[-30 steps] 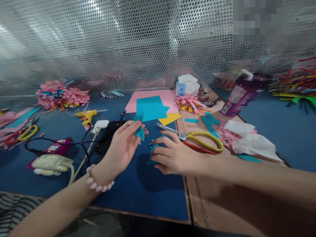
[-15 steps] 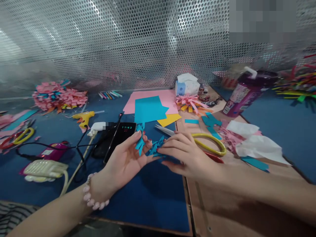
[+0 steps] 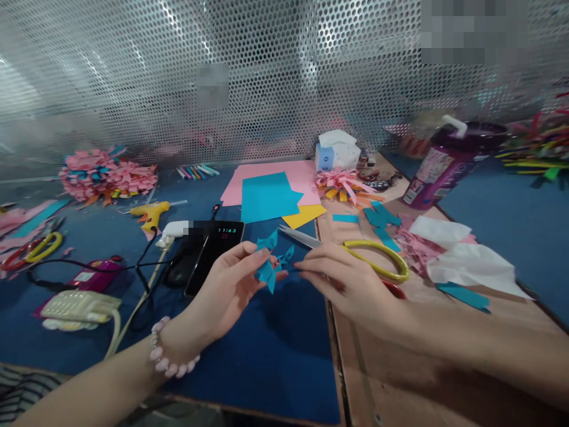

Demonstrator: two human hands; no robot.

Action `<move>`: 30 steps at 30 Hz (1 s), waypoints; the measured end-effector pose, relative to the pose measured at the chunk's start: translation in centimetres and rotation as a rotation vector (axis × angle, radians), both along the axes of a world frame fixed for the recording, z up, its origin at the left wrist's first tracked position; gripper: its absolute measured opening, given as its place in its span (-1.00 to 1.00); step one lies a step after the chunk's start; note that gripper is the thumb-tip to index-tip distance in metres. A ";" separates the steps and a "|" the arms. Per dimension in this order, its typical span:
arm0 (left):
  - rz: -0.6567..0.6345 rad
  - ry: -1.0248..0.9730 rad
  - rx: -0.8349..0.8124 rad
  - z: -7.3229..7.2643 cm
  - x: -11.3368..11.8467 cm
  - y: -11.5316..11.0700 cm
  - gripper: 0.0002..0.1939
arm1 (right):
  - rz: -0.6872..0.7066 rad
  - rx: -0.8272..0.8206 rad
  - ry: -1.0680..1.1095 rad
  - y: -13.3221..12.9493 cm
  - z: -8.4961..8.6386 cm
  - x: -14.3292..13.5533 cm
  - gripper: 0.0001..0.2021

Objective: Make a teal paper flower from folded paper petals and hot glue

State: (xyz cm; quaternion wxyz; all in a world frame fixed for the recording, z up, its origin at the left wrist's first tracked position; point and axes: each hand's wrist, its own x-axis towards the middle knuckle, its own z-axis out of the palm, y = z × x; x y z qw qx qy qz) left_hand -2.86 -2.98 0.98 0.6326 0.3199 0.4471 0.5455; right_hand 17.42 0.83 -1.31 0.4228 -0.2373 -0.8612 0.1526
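Between the thumb and fingers of my left hand [image 3: 237, 284] is a blue fringed paper strip [image 3: 268, 276], its cut ends spread out like petals. My right hand [image 3: 347, 281] is closed, its fingertips pinched at the strip's right end. What exactly lies between those fingertips is mostly hidden. Under and behind the right hand lie scissors [image 3: 377, 258] with yellow and red handles, blades pointing left. Beyond both hands, a blue paper sheet [image 3: 269, 197] rests on pink paper [image 3: 231, 184], beside a yellow paper piece [image 3: 304, 216].
Left of my hands lie a phone [image 3: 216, 255], cables, a yellow glue gun [image 3: 151, 212], a power strip [image 3: 80, 305] and second scissors [image 3: 42, 248]. Pink paper flowers [image 3: 95, 175] stand behind. To the right are a tissue pack [image 3: 338, 151], purple cup [image 3: 440, 169] and crumpled tissue [image 3: 471, 261].
The blue strip has turned in my left hand, whose fingers have closed more around it. My right hand has shifted slightly right, from the strip's middle to its end.
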 end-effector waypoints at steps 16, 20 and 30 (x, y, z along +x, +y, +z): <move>0.046 0.816 0.555 -1.3 0.2 -0.8 -0.97 | -0.073 -0.427 0.480 -1.8 -0.2 -0.6 -0.73; 0.018 0.834 0.573 -1.4 0.2 -0.9 -0.97 | -0.074 -0.450 0.523 -1.7 -0.5 -0.6 -0.68; -0.041 0.779 0.429 -1.7 0.2 -1.2 -0.92 | -0.048 -0.474 0.523 -1.8 -0.6 -0.7 -0.68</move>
